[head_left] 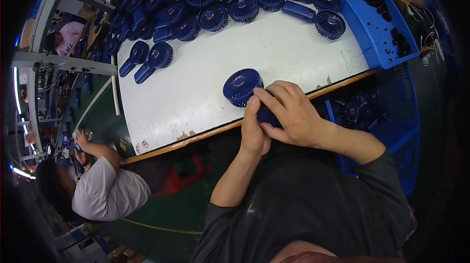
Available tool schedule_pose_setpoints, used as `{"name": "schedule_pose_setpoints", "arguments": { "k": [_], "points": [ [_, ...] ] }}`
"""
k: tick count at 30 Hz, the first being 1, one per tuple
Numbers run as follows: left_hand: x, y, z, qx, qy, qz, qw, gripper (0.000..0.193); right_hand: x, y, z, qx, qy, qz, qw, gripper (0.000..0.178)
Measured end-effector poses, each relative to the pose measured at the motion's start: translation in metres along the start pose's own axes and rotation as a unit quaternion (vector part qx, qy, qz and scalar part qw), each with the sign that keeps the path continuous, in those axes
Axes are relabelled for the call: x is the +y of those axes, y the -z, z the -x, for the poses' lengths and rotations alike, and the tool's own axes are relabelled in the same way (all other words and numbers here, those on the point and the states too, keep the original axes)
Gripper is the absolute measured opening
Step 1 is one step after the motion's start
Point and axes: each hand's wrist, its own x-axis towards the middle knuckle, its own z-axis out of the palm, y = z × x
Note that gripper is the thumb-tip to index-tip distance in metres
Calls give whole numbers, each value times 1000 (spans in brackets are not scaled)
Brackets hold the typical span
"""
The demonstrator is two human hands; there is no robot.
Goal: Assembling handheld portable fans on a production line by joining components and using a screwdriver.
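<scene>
Both my hands are closed around a dark blue handheld fan [242,86] near the table's front edge. Its round, slatted head faces up and tilts slightly, with a small copper-coloured ring at the centre. My left hand [254,128] grips the handle from the left, its fingertip just below the fan head. From the right, my right hand [297,116] lies over the handle with fingertips at the rim of the head. Most of the handle is hidden between the hands; a bit of blue shows there.
Many similar fans [212,17] are heaped along the far side of the white table [196,87]. A blue tray [374,43] of small black parts stands at the right. Below it, a blue crate [409,116] holds more fans. A co-worker [107,189] sits at the left.
</scene>
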Motion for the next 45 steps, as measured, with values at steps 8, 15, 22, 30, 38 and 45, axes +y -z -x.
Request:
{"name": "schedule_pose_setpoints", "arguments": {
  "k": [8,15,22,30,38,45],
  "points": [
    [10,-14,-6,-64,66,-31,995,64,11,16,-8,38,-2,-69,997,45],
    [0,11,-5,-139,82,3,987,73,25,23,-14,33,54,-118,991,39],
    [8,-8,-2,-72,75,45,994,63,17,14,-4,-22,-5,-89,996,45],
    [-1,-9,5,-17,73,119,990,42,2,2,13,27,-47,-30,998,65],
    [56,-15,-17,-137,-335,-659,659,84,23,2,81,-25,-272,-449,851,53],
    [231,219,-101,217,-318,-822,421,60,88,26,240,307,-429,-209,823,52]
  ]
}}
